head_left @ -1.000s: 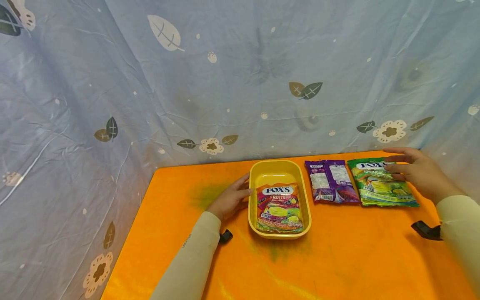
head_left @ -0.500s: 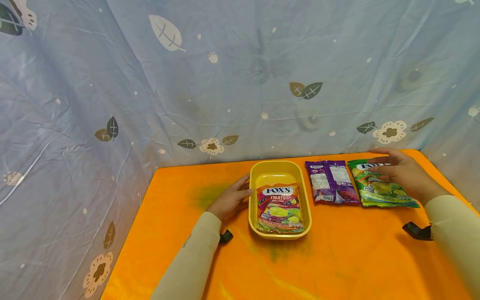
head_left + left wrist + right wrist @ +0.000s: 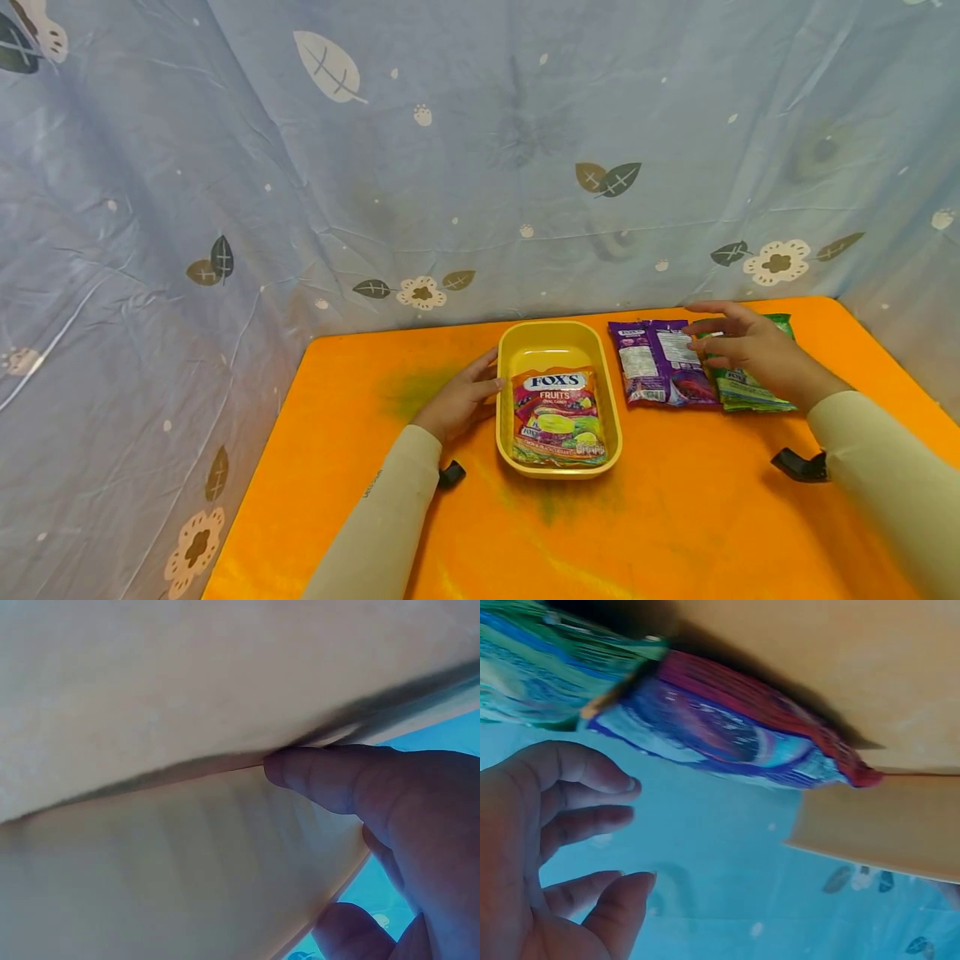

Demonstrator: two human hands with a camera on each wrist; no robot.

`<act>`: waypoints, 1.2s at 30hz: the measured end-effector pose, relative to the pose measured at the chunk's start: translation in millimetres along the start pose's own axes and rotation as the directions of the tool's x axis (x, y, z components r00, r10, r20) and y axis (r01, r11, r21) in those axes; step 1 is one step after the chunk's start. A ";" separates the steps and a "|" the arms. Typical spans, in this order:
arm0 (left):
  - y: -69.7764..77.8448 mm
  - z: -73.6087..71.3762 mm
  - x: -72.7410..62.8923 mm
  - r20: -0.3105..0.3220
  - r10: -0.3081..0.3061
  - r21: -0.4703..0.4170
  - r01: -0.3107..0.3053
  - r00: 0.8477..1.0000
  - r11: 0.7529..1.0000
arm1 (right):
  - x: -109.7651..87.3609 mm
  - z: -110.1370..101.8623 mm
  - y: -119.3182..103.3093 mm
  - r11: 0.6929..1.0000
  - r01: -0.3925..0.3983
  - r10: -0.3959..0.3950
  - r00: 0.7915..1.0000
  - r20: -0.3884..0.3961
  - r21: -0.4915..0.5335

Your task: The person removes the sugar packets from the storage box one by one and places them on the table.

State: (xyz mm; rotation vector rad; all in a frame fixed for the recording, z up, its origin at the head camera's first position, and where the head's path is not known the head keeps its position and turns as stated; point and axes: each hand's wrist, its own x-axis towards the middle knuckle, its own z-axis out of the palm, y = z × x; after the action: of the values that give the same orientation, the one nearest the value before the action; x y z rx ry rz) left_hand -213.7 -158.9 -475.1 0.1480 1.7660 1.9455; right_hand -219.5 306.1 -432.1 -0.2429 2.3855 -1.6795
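A yellow plastic tub (image 3: 555, 333) stands on the orange table, with an orange-and-red FOX'S Fruits candy bag (image 3: 557, 417) lying inside. My left hand (image 3: 461, 402) holds the tub's left side. Its thumb is at the rim in the left wrist view, and the other fingers are partly hidden. Right of the tub lies a purple FOX'S candy bag (image 3: 641, 371), back side up. Beside it is a green FOX'S candy bag (image 3: 750, 392), largely covered by my right hand (image 3: 765, 354). That hand hovers above both bags, fingers spread and apart from them in the right wrist view.
A light blue curtain (image 3: 480, 167) with leaf and flower prints rises behind the table and along its sides. The orange table surface (image 3: 675, 517) stretches in front of the tub and bags. Black straps (image 3: 452, 475) hang by both wrists.
My right hand has moved left, from over the green bag toward the purple one, holding nothing. The left hand, tub and bags have stayed put.
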 end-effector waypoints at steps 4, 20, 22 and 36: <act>1.1 0.7 -1.0 0.001 0.003 0.007 -0.003 1.000 1.000 | 1.9 11.1 -4.1 1.000 0.003 -0.004 0.999 0.032 0.012; 1.5 0.4 0.1 0.010 0.003 -0.007 -0.003 1.000 1.000 | 1.5 50.4 -32.1 0.991 0.044 -0.059 0.992 0.112 0.126; 1.9 0.2 -0.3 0.011 0.006 -0.011 -0.006 1.000 1.000 | 2.3 56.7 -37.4 0.988 0.049 -0.068 0.990 0.126 0.149; 2.3 1.4 -0.7 0.022 0.024 -0.002 -0.024 0.999 1.000 | 6.1 94.0 -57.2 0.971 0.036 -0.084 0.977 0.198 0.237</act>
State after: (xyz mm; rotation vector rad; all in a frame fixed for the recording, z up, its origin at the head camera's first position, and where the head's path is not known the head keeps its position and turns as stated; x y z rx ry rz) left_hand -213.2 -158.0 -472.5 0.1898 1.7564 1.9541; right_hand -199.5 200.2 -409.3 -0.4316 2.0309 -1.8422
